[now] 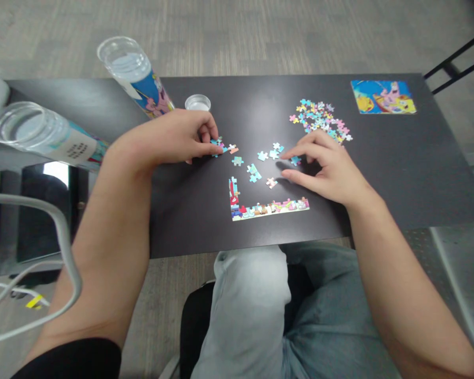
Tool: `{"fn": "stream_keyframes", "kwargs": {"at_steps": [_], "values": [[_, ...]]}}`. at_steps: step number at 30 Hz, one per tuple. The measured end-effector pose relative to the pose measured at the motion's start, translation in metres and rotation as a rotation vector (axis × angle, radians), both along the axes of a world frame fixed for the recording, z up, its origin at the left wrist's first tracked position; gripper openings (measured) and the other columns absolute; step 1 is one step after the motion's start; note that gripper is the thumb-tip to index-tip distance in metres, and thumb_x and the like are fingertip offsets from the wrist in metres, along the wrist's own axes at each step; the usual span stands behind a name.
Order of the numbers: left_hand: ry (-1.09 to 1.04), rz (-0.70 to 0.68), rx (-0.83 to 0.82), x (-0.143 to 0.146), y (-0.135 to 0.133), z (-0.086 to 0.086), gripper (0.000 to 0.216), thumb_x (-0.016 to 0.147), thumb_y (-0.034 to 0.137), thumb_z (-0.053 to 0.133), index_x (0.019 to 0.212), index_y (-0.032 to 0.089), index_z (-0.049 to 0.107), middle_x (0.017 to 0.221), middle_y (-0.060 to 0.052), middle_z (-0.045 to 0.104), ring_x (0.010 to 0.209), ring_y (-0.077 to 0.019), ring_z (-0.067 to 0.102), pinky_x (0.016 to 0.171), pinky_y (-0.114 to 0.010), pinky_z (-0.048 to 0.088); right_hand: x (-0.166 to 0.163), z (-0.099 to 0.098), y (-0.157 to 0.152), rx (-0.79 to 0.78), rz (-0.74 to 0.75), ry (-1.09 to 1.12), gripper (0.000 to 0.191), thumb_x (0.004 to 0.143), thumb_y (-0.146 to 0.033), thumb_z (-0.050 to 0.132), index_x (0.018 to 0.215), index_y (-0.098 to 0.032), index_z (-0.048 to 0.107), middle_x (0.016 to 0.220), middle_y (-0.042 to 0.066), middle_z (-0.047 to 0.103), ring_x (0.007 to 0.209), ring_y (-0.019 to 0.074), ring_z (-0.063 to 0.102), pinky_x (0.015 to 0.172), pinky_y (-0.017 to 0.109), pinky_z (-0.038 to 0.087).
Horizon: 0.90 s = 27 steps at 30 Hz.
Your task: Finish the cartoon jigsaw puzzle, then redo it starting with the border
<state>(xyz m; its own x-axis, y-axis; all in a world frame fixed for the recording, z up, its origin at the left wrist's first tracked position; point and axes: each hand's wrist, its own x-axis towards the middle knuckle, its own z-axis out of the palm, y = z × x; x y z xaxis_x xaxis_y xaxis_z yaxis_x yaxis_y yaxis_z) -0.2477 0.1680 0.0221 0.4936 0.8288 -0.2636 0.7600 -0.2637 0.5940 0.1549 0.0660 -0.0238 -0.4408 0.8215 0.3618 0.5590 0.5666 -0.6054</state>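
My left hand (193, 134) is closed at the left of the work area, thumb and fingertips on a small cluster of jigsaw puzzle pieces (220, 143). My right hand (327, 166) hovers low with thumb and index finger apart and nothing seen between them. Close to its fingertips lie a blue piece (274, 153) and a pinkish piece (272, 182). Another blue piece (296, 161) is partly under the hand. Between the hands are more loose ones, including two joined blue pieces (254, 172). Nearer to me sits an L-shaped joined puzzle border (268, 209).
A heap of puzzle pieces (318, 117) lies beyond my right hand, with a picture card (384, 97) at the far right. Two clear tubes, one standing (136, 79) and one nearer (51, 134), and a round lid (198, 102) are on the left. A white cable (65, 231) loops in front.
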Motion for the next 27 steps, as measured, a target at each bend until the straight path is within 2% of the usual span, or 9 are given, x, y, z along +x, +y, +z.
{"fn": "stream_keyframes", "kwargs": {"at_steps": [2, 5, 9, 13, 16, 19, 24, 27], "values": [[0.004, 0.002, 0.014, 0.003, -0.001, 0.002, 0.046, 0.095, 0.065, 0.099, 0.113, 0.027, 0.081, 0.086, -0.004, 0.08, 0.071, -0.0245, 0.072, 0.068, -0.042, 0.051, -0.005, -0.003, 0.0, -0.002, 0.05, -0.018, 0.024, 0.108, -0.04, 0.102, 0.131, -0.039, 0.095, 0.13, 0.01, 0.078, 0.12, 0.0382, 0.078, 0.108, 0.063, 0.067], [0.02, 0.017, 0.062, 0.006, -0.003, 0.005, 0.041, 0.1, 0.063, 0.094, 0.114, 0.028, 0.08, 0.089, -0.003, 0.079, 0.083, -0.0255, 0.074, 0.078, -0.042, 0.053, -0.008, -0.008, 0.0, -0.015, 0.068, -0.078, 0.025, 0.107, -0.047, 0.107, 0.129, -0.042, 0.097, 0.137, 0.01, 0.077, 0.124, 0.0391, 0.077, 0.118, 0.067, 0.062], [0.07, 0.03, 0.105, 0.007, -0.002, 0.005, 0.038, 0.104, 0.062, 0.086, 0.119, 0.028, 0.076, 0.096, -0.002, 0.08, 0.089, -0.0255, 0.074, 0.087, -0.043, 0.052, -0.01, -0.009, -0.002, -0.028, 0.053, -0.128, 0.019, 0.111, -0.051, 0.103, 0.128, -0.043, 0.099, 0.139, 0.009, 0.077, 0.123, 0.0376, 0.074, 0.12, 0.066, 0.058], [0.061, 0.033, 0.137, 0.006, 0.001, 0.0, 0.055, 0.096, 0.077, 0.089, 0.119, 0.03, 0.072, 0.098, -0.001, 0.08, 0.094, -0.0273, 0.075, 0.086, -0.043, 0.051, -0.012, -0.008, -0.005, -0.005, 0.048, -0.092, 0.013, 0.121, -0.045, 0.088, 0.128, -0.041, 0.098, 0.136, 0.009, 0.078, 0.126, 0.0371, 0.074, 0.122, 0.064, 0.054], [0.043, 0.043, 0.17, 0.007, 0.002, -0.002, 0.064, 0.09, 0.085, 0.09, 0.12, 0.031, 0.071, 0.096, 0.0, 0.078, 0.103, -0.0285, 0.074, 0.091, -0.044, 0.05, -0.015, -0.007, -0.006, -0.008, 0.031, -0.095, 0.016, 0.117, -0.053, 0.095, 0.127, -0.04, 0.097, 0.135, 0.009, 0.079, 0.129, 0.0381, 0.074, 0.122, 0.064, 0.053], [0.01, 0.064, 0.146, 0.009, 0.0, -0.001, 0.067, 0.087, 0.088, 0.09, 0.118, 0.032, 0.071, 0.094, 0.001, 0.076, 0.102, -0.0277, 0.071, 0.093, -0.044, 0.047, -0.017, -0.005, -0.006, -0.038, 0.002, -0.15, 0.025, 0.109, -0.06, 0.105, 0.124, -0.041, 0.096, 0.136, 0.008, 0.08, 0.129, 0.0386, 0.073, 0.124, 0.064, 0.051], [-0.02, 0.086, 0.124, 0.009, 0.001, -0.002, 0.074, 0.083, 0.096, 0.092, 0.117, 0.033, 0.073, 0.09, 0.001, 0.075, 0.101, -0.0279, 0.068, 0.09, -0.045, 0.045, -0.018, 0.0, -0.008, -0.062, -0.009, -0.179, 0.01, 0.113, -0.047, 0.097, 0.121, -0.041, 0.097, 0.139, 0.009, 0.079, 0.13, 0.0394, 0.073, 0.123, 0.065, 0.051], [-0.046, 0.08, 0.127, 0.006, 0.005, -0.006, 0.073, 0.086, 0.097, 0.093, 0.12, 0.035, 0.077, 0.085, 0.003, 0.077, 0.096, -0.0267, 0.066, 0.089, -0.045, 0.044, -0.017, 0.001, -0.008, -0.072, -0.011, -0.162, 0.01, 0.112, -0.037, 0.093, 0.121, -0.04, 0.097, 0.137, 0.009, 0.078, 0.131, 0.0399, 0.075, 0.125, 0.067, 0.052]]}}
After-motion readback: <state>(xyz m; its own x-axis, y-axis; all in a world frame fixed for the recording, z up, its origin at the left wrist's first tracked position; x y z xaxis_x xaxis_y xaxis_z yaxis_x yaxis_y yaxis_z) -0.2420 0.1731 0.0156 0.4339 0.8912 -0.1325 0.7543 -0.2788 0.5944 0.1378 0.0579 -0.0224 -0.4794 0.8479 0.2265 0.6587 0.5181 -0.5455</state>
